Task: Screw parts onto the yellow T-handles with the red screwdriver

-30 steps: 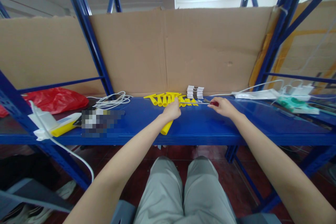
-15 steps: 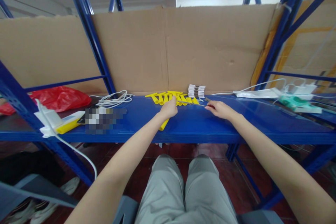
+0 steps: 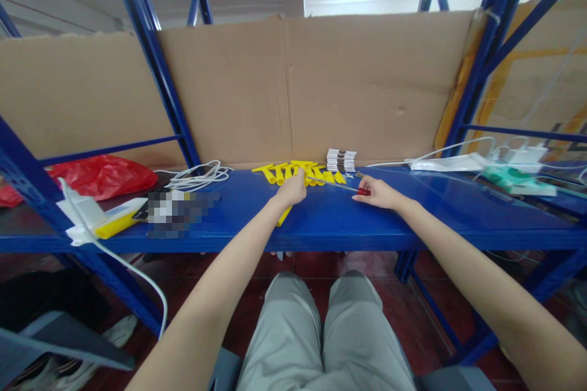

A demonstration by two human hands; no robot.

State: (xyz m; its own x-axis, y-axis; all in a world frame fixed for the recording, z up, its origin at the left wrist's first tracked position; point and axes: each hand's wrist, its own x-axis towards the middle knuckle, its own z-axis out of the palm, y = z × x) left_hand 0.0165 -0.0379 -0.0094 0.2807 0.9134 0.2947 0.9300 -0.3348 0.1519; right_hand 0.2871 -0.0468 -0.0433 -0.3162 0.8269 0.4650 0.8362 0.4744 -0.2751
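My left hand (image 3: pixel 292 188) is closed around a yellow T-shaped scraper (image 3: pixel 284 216), whose handle sticks out below the fist toward the front edge. In my right hand (image 3: pixel 380 192) is a screwdriver (image 3: pixel 364 192) with a red handle. Its thin metal shaft points left, and its tip reaches the yellow parts by my left hand; exact contact is too small to tell. Behind the left hand lies a row of similar yellow T-shaped pieces (image 3: pixel 268 175). Short yellow pieces (image 3: pixel 339 178) and tiny light bits (image 3: pixel 349 175) sit between the hands.
A banded stack of small white pieces (image 3: pixel 340 160) stands against the cardboard backing (image 3: pixel 376 85). On the left of the blue shelf (image 3: pixel 321 223) are a coiled white cable (image 3: pixel 197 175) and a red plastic bag (image 3: pixel 101 174). White cables and a green-white packet (image 3: pixel 518 180) lie right.
My right hand has shifted slightly down and turned, so the red screwdriver handle now shows. The left hand keeps its grip on the scraper, and the view has moved slightly.
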